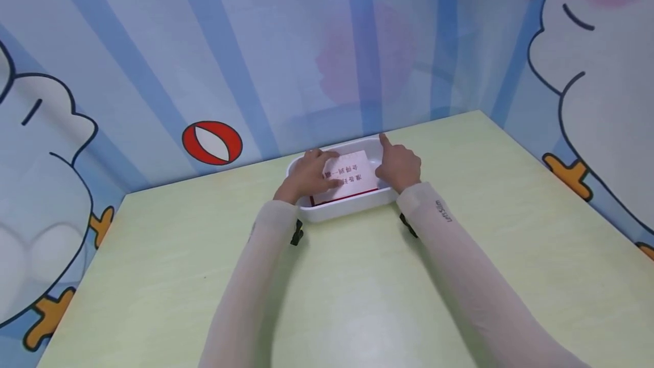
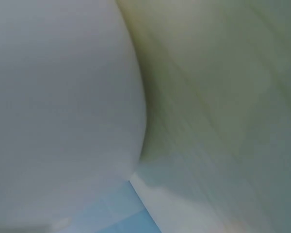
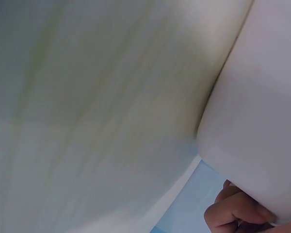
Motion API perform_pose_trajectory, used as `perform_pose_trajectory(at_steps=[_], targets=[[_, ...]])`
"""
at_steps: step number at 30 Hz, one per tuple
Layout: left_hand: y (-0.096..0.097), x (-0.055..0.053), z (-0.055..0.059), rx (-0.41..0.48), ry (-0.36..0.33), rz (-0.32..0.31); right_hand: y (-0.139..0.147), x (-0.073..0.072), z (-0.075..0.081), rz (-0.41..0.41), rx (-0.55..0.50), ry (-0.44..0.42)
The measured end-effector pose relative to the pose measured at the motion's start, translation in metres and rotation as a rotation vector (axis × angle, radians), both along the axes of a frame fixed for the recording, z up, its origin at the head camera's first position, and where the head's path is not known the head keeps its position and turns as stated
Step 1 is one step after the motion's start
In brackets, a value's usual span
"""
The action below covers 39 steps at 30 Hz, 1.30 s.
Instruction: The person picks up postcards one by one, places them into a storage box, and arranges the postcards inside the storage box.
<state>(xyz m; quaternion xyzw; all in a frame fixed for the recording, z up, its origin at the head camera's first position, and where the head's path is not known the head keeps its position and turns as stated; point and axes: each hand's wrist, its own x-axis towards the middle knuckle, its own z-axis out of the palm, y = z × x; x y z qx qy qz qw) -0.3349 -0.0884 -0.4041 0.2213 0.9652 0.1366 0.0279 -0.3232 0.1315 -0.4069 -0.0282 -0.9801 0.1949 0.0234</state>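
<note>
A white oblong tray (image 1: pixel 337 207) stands at the far edge of the table. Inside it lies a flat white box (image 1: pixel 357 162) with printed characters facing up and a red lower edge. My left hand (image 1: pixel 305 176) reaches over the tray's left end, thumb and forefinger spread across the top of the box. At the tray's right end, my right hand (image 1: pixel 401 164) grips the rim, its forefinger pointing along it toward the back. In the right wrist view, curled fingers (image 3: pixel 237 211) show beneath the tray's rim. The left wrist view has only the tray's wall (image 2: pixel 63 107), no fingers.
The pale yellow-green table (image 1: pixel 337 300) reaches back to a blue striped cloth backdrop (image 1: pixel 286 50) with cartoon prints, close behind the tray. Printed cloth also rises along the left and right sides. Dark straps (image 1: pixel 297 233) show under the wrists.
</note>
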Motion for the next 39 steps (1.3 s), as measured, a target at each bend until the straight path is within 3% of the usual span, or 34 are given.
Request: perform_pose_trajectory(at_steps=[11,16,26,39], targets=[[0.001,0.005,0.001,-0.012,0.004,-0.028,0.003,0.0,-0.001,0.013,-0.003,0.011],[0.004,0.006,-0.003,-0.005,-0.018,-0.024,0.003,0.0,-0.001,0.018,0.006,0.008],[0.008,0.01,-0.013,-0.063,0.016,-0.075,0.006,0.005,-0.006,0.021,0.002,-0.025],[0.013,0.011,-0.018,-0.034,0.027,-0.05,0.011,0.005,-0.008,0.023,0.0,-0.035]])
